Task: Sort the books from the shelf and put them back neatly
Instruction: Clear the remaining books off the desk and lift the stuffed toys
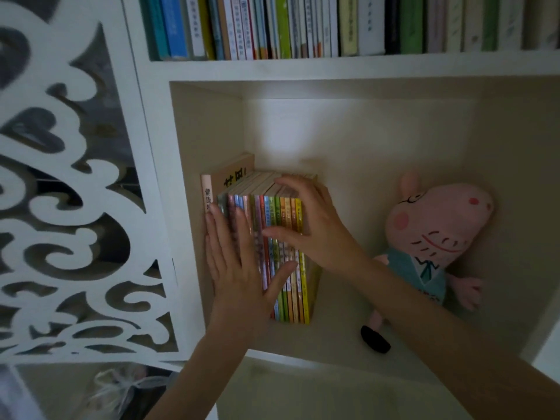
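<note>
A row of thin, colourful books (288, 286) stands upright at the left end of a white shelf compartment (348, 331), spines facing me. Taller books (233, 174), one with a pink spine, stand at the row's left against the side wall. My left hand (239, 262) lies flat with straight fingers against the spines on the left. My right hand (315, 225) curls over the top right corner of the row, fingers on the top edges and thumb across the spines.
A pink stuffed pig toy (433, 237) lies in the right half of the same compartment. The shelf above (333, 66) is packed with upright books (272, 25). A white carved openwork panel (69, 207) stands to the left.
</note>
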Motion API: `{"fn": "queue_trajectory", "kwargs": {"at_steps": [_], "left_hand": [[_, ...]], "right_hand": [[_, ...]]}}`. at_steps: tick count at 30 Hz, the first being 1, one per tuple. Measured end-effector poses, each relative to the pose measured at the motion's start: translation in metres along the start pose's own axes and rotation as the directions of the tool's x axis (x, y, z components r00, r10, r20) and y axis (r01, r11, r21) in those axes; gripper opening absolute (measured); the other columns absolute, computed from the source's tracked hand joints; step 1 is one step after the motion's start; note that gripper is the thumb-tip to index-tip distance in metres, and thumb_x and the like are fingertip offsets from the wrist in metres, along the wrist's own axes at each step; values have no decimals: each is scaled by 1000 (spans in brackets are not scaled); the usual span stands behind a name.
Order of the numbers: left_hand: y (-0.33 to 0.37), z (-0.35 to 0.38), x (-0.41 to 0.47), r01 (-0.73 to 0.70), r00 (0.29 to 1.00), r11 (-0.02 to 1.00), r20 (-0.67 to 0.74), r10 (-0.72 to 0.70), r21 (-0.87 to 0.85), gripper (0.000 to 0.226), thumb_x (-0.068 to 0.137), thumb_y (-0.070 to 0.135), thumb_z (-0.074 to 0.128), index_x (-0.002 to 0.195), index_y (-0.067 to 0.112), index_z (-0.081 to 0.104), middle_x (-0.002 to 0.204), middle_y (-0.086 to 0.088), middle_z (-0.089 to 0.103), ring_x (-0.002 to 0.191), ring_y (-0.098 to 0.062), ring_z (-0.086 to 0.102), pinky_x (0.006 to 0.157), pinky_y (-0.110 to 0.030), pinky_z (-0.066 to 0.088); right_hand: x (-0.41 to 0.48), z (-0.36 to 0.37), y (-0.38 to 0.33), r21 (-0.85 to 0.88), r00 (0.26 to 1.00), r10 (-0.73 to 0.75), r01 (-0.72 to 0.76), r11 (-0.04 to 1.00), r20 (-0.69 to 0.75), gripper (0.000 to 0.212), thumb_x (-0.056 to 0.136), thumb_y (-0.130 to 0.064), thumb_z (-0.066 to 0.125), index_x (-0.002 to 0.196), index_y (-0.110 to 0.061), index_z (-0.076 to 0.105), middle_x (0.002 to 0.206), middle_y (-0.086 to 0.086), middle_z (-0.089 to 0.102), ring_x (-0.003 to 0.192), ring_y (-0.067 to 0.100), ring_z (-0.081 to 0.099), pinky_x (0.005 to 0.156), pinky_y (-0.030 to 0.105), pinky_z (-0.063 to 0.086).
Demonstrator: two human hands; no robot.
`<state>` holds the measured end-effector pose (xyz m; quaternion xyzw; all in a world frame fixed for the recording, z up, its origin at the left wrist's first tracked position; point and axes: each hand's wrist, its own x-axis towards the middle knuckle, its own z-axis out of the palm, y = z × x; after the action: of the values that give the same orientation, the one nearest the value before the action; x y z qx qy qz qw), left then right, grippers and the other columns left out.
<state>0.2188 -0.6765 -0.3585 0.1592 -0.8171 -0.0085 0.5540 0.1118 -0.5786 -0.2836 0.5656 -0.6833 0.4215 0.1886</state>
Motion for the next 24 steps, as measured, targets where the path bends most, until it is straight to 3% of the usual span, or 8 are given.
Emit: {"fn": "queue_trajectory", "kwargs": {"at_steps": [4, 7, 9, 13, 15, 18, 21, 24], "left_hand": [[0, -8, 12, -52, 998, 998, -30, 52, -21, 84, 94, 55, 35, 152, 6, -3, 158, -13, -11, 147, -29, -9, 120, -38, -6], [-7, 6, 16, -67, 997, 987, 51, 60, 148, 82, 96, 60, 22, 152, 5, -4, 159, -13, -12, 148, -26, -4, 120, -37, -5], [-12, 14, 16, -52, 996, 977, 83, 36, 208, 85, 94, 65, 15, 151, 6, -6, 159, -10, -17, 148, -25, -6, 120, -36, -8], [-15, 17, 16, -66, 996, 976, 66, 54, 209, 83, 95, 64, 14, 151, 7, -8, 158, -8, -20, 148, -22, -9, 119, -34, -10], [-13, 16, 16, -77, 996, 978, 66, 65, 196, 81, 96, 63, 13, 151, 5, -3, 158, -9, -18, 148, -23, -8, 120, -35, -9], [-10, 6, 16, -88, 996, 993, 16, 87, 78, 76, 99, 55, 22, 151, 3, 3, 159, -10, -17, 148, -26, -9, 120, -36, -9], [-3, -7, 9, -54, 998, 998, -32, 53, -24, 78, 95, 48, 35, 152, 3, 6, 159, -12, -14, 147, -28, -10, 119, -36, -9], [-8, 2, -13, -10, 999, 1000, 33, 10, -14, 84, 93, 54, 34, 151, 0, 7, 159, -17, -9, 147, -30, -8, 120, -38, -3]], "right_hand": [[6, -4, -10, 30, 1000, 10, -10, 999, 10, 65, 82, -43, 68, 139, -28, 38, 149, -6, 32, 134, 5, 22, 109, 25, 23], [13, 2, -6, -32, 999, -14, 15, 999, 44, 49, 87, -41, 64, 130, -23, 50, 131, -6, 50, 124, 12, 40, 105, 39, 37], [15, 3, -4, -16, 999, -8, 9, 1000, 45, 42, 87, -40, 64, 124, -21, 55, 121, -8, 56, 116, 12, 47, 99, 40, 41], [17, 2, -5, -44, 999, -16, 18, 999, 45, 44, 86, -41, 65, 123, -20, 56, 120, -8, 56, 114, 12, 47, 98, 39, 42], [16, 0, -7, -62, 998, -18, 22, 998, 63, 50, 86, -42, 65, 129, -20, 52, 129, -6, 52, 124, 14, 42, 106, 41, 37], [10, -8, -13, -20, 997, 27, -26, 999, 79, 70, 84, -50, 62, 144, -28, 34, 155, -7, 24, 144, 11, 12, 118, 34, 9], [-7, -20, -13, 130, 985, 171, -173, 976, 25, 91, 73, -60, 61, 148, -34, 17, 156, -16, 6, 143, 2, 6, 117, 30, 14], [-33, -13, -4, 219, 951, 287, -306, 927, 116, 99, 68, -51, 71, 142, -40, 7, 135, -28, 10, 134, 1, 17, 116, 38, 29]]}}
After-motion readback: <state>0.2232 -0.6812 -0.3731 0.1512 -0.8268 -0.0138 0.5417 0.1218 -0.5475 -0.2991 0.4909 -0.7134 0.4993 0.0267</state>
